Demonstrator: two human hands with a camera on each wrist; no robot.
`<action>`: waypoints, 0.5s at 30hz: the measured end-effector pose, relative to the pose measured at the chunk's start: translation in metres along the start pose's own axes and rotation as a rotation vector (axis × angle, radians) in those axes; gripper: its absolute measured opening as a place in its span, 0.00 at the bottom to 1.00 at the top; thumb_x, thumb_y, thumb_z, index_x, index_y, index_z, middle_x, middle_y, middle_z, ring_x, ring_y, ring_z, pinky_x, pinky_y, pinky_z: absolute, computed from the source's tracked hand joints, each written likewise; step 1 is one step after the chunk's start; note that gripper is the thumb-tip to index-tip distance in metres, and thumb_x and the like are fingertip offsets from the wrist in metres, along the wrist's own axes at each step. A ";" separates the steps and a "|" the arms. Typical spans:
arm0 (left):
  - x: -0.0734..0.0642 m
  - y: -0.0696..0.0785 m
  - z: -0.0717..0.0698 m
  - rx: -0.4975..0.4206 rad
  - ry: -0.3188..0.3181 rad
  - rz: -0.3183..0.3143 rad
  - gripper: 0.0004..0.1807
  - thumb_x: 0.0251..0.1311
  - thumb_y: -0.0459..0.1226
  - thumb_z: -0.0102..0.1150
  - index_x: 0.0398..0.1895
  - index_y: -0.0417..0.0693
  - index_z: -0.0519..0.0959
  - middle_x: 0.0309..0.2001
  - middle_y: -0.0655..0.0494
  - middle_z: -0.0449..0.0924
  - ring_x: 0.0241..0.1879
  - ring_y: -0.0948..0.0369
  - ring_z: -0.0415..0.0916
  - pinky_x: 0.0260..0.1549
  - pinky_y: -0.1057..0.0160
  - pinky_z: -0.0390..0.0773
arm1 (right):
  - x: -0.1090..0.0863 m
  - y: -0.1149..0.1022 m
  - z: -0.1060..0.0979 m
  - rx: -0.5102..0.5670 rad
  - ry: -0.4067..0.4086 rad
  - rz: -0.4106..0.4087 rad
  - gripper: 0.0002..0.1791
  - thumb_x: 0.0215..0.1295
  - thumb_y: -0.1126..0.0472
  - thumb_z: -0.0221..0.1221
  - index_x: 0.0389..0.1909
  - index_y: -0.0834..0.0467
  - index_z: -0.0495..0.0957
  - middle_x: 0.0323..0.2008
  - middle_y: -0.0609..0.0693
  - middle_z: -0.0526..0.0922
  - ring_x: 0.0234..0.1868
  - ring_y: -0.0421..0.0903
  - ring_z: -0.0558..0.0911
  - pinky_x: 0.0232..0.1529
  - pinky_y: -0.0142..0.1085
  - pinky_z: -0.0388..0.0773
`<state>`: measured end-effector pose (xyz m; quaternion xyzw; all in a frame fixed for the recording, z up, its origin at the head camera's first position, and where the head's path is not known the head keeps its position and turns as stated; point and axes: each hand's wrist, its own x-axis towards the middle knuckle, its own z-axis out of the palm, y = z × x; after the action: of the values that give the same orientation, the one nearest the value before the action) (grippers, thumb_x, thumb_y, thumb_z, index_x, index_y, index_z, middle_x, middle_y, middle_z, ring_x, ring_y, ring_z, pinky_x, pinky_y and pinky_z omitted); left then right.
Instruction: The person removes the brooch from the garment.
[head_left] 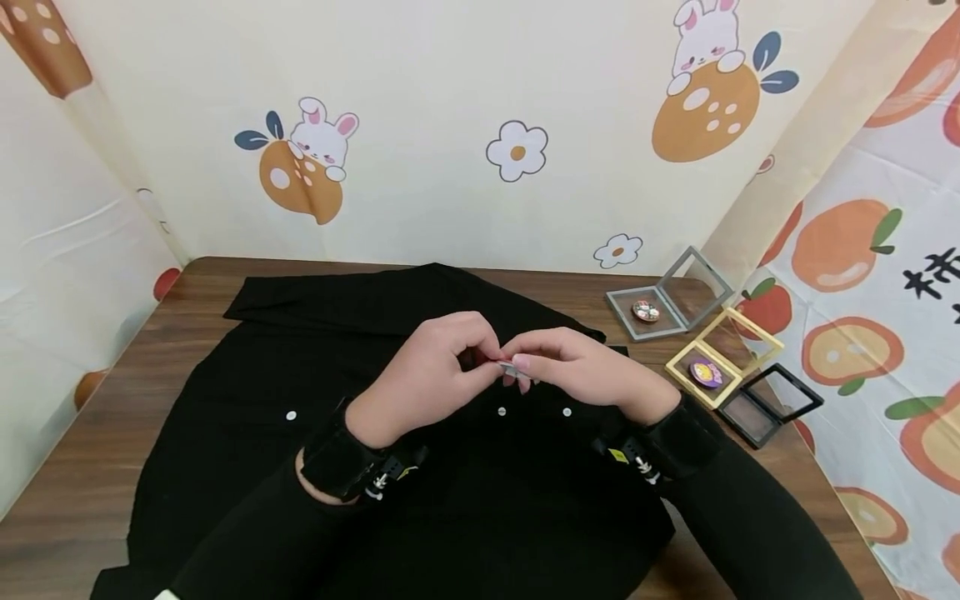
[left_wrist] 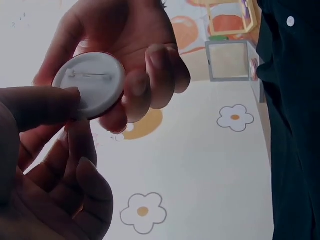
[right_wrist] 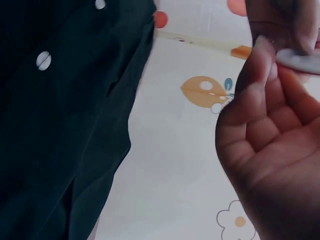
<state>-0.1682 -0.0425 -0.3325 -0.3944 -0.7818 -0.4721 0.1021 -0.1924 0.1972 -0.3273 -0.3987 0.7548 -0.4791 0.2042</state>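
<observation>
A round pin badge is held up between both hands over a black button-up shirt spread on the table. Its pale back faces up in the left wrist view, where a thin metal pin lies across it. My left hand pinches one edge, with the thumb lying on the back. From the other side, my right hand grips the rim between thumb and fingers. Only the badge's edge shows in the right wrist view, and its front is hidden. White buttons dot the shirt just below the hands.
On the table's right side stand three small frame-like cases with raised lids. The grey case holds a patterned badge, and the yellow case a purple badge. Nearest is a black case. Printed cloth hangs around the wooden table.
</observation>
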 end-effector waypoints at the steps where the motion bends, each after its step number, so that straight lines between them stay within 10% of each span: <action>1: 0.000 0.001 0.001 0.002 -0.009 0.014 0.10 0.60 0.27 0.70 0.29 0.51 0.82 0.33 0.65 0.79 0.32 0.70 0.75 0.33 0.65 0.81 | -0.001 0.000 -0.001 0.007 -0.023 0.004 0.16 0.84 0.57 0.47 0.51 0.60 0.82 0.36 0.54 0.83 0.39 0.52 0.80 0.44 0.44 0.80; 15: -0.002 0.010 0.007 0.156 -0.146 0.116 0.10 0.60 0.28 0.69 0.31 0.53 0.82 0.32 0.66 0.76 0.31 0.69 0.72 0.34 0.70 0.78 | -0.010 -0.001 -0.004 0.029 -0.193 0.008 0.08 0.81 0.63 0.51 0.48 0.61 0.77 0.39 0.55 0.79 0.36 0.51 0.77 0.36 0.38 0.77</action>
<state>-0.1582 -0.0355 -0.3300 -0.4629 -0.7974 -0.3734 0.1024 -0.1885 0.2071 -0.3249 -0.4370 0.7263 -0.4485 0.2836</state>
